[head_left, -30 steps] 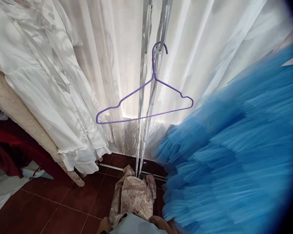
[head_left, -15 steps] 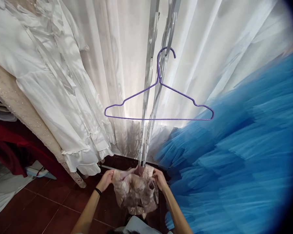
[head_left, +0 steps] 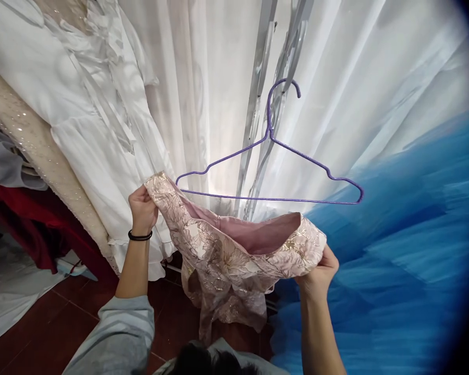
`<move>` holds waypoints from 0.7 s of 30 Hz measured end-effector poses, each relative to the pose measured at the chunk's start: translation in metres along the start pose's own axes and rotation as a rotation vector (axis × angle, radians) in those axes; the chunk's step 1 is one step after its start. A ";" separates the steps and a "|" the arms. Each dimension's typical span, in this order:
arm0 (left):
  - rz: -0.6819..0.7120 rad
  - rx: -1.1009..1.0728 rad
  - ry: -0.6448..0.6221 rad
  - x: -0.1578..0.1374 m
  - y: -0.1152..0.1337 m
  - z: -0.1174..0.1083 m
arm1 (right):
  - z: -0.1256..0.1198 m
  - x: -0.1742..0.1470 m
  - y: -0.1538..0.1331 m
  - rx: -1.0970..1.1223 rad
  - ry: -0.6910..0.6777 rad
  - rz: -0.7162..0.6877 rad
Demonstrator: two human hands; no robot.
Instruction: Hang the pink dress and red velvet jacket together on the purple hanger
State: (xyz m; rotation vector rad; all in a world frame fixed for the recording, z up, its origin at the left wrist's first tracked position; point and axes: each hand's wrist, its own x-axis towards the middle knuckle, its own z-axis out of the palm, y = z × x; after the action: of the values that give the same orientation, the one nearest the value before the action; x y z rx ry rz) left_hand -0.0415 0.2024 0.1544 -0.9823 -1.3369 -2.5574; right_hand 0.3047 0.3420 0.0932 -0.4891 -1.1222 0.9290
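A pink brocade top (head_left: 222, 250) with a gold floral pattern is stretched between my hands, its plain pink lining showing at the neckline. My left hand (head_left: 144, 209) is closed on one shoulder, raised close to the left end of a purple wire hanger (head_left: 297, 153). Lower down, my right hand (head_left: 321, 271) grips the other shoulder; its fingertips are partly behind the fabric. The hanger hangs bare by its hook from a metal slotted upright, and the top's left shoulder overlaps it in view without clear contact.
White dresses (head_left: 89, 120) and a beige sequined garment (head_left: 42, 151) hang at the left, above dark red cloth (head_left: 27, 229). A blue tulle skirt (head_left: 394, 271) fills the right. White curtains (head_left: 214, 78) stand behind the metal uprights (head_left: 254, 120). Reddish tiles (head_left: 74, 317) cover the floor.
Both hands have lifted the top from low near the floor up toward the hanger. They have spread apart, opening its neckline, with the left side now higher. The view has shifted slightly left.
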 end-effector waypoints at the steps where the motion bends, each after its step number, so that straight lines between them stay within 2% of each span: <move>1: 0.023 -0.002 -0.019 0.006 0.003 0.008 | 0.000 0.000 -0.002 -0.035 -0.006 -0.041; 5: 0.090 0.019 -0.118 0.023 0.011 0.035 | -0.006 0.002 -0.005 -0.150 0.042 -0.151; 8: 0.117 0.081 -0.181 0.020 0.012 0.044 | -0.016 0.004 -0.001 -0.158 0.086 -0.194; 10: 0.101 0.074 -0.153 0.010 0.008 0.038 | -0.022 0.002 0.001 -0.173 0.040 -0.193; 12: 0.055 0.043 -0.080 -0.004 0.002 0.025 | -0.025 -0.002 0.002 -0.195 -0.061 -0.183; 16: -0.028 0.064 0.010 -0.015 -0.012 0.001 | -0.014 -0.012 0.000 -0.183 -0.288 -0.145; 18: -0.036 0.069 -0.007 -0.008 -0.013 0.000 | -0.008 -0.014 -0.001 -0.166 -0.341 -0.118; 21: -0.019 0.075 -0.106 0.006 -0.004 0.011 | -0.011 -0.012 0.005 -0.164 -0.320 -0.054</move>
State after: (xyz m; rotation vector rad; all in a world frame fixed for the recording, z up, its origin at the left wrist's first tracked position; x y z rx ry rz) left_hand -0.0417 0.2148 0.1596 -1.1103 -1.4635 -2.4806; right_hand 0.3109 0.3360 0.0786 -0.4502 -1.5029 0.8921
